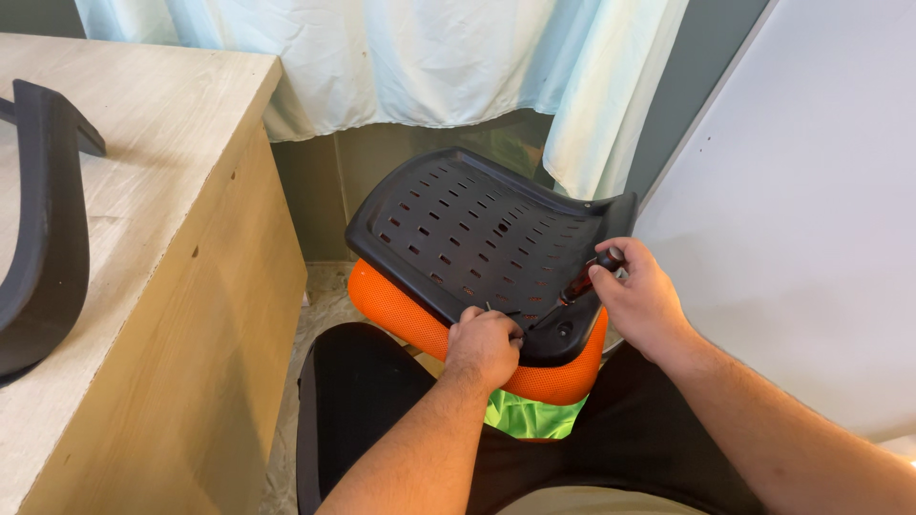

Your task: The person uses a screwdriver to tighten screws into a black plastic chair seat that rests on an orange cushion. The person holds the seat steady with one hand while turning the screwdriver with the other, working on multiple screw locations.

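Curtained corner: left hand (485, 345) clenched, pinning seat pan (477, 238) on lap; right hand (641, 300) grasps screwdriver (584, 278), tip angled into pan.

A pale wooden desk (143, 191) fills the left side, its light grain top scuffed and its plain side panel dropping to the floor. On the top, at the left edge, lies a curved black plastic armrest (43, 238). Behind the desk hangs a pale blue-white curtain (401, 57), its folds falling in front of a grey-green wall (315, 191). To the right stands a large smooth white panel (801, 210), leaning off vertical. Between desk and wall shows a strip of speckled stone floor (320, 315). The light is soft and even.
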